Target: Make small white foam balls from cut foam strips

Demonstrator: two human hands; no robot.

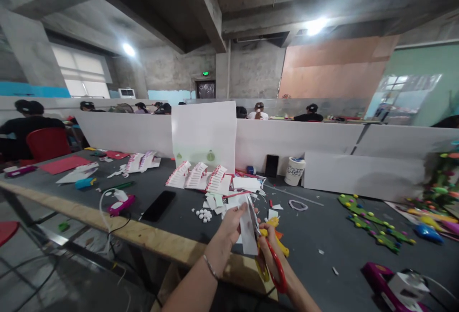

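Note:
My left hand [232, 222] is closed on a strip of white paper [248, 238], held up over the table's front edge. Scissors [277, 266] with red handles are gripped in my right hand [268, 247], their blades lying along the paper's right side. Whether the blades are cutting I cannot tell. Just beyond my right hand is a yellow and orange tool [281, 242], its kind unclear. Small white balls [204, 215] lie in a cluster left of my hands, beside white paper scraps [214, 200]. Behind them stand several folded white paper pieces [198, 176] with red edges.
A black phone [158, 206] lies at left, near a pink power strip [121, 205]. A paper cup [294, 171] and an upright phone [272, 166] stand at the divider [301, 135]. Green felt strips with coloured balls [373, 221] lie right. Other people sit beyond.

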